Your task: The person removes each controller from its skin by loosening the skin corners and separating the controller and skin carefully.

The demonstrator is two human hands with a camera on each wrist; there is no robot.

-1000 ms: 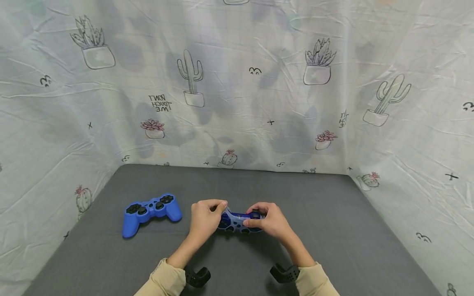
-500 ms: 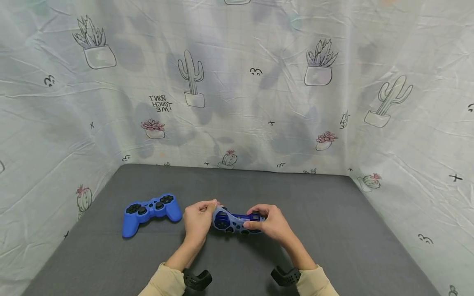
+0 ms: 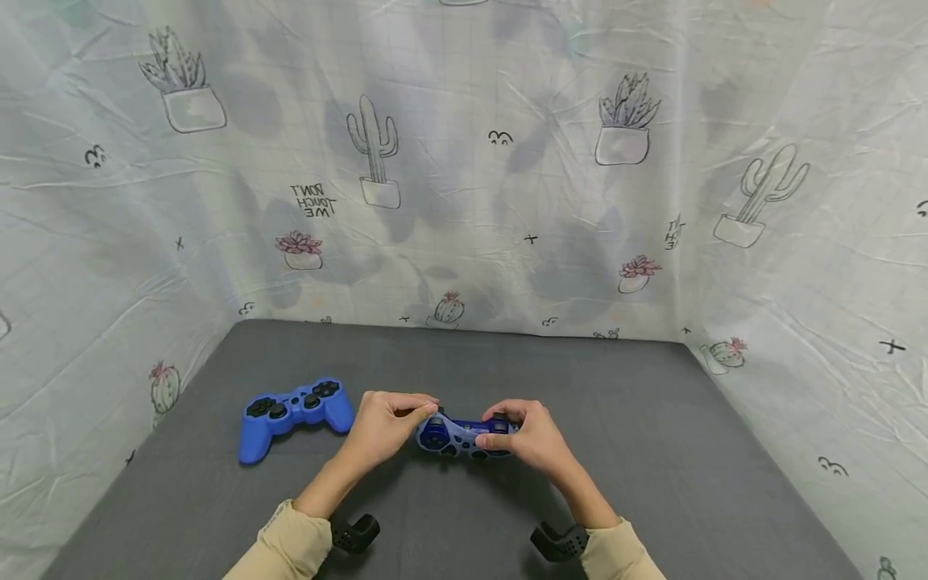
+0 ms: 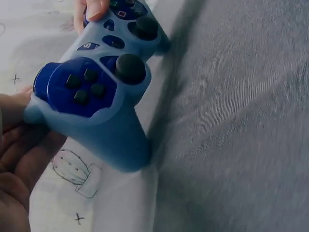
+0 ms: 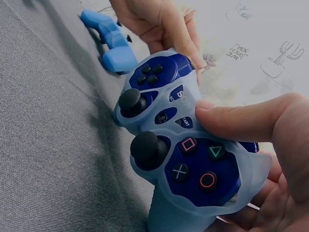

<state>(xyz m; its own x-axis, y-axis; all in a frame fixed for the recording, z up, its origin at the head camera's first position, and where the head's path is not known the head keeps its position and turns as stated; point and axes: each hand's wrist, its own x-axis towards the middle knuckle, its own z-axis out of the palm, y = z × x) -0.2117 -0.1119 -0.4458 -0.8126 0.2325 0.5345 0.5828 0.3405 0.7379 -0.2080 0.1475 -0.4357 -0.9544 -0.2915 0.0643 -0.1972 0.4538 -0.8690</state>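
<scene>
A dark blue game controller [image 5: 207, 166] wears a translucent pale-blue silicone cover [image 4: 104, 133]; in the head view this controller faces the person, over the middle of the grey table. My right hand [image 3: 535, 435] grips its right end, the thumb lying across the top face near the START button and the fingers curled underneath. With thumb and fingertips, my left hand [image 3: 384, 425] pinches the cover's edge at the far left corner, by the shoulder buttons. Around the right-hand buttons the cover's edge stands away from the controller in the right wrist view.
Left of my hands, a second controller [image 3: 296, 411] in a solid blue cover lies face up on the grey table [image 3: 580, 379]. White cloth walls [image 3: 464, 161] printed with cacti enclose the table at the back and both sides.
My left hand pulled the cover's corner leftward, then its fingertips came back right to the controller's corner while the wrist swung left. The right hand has stayed nearly still on the controller.
</scene>
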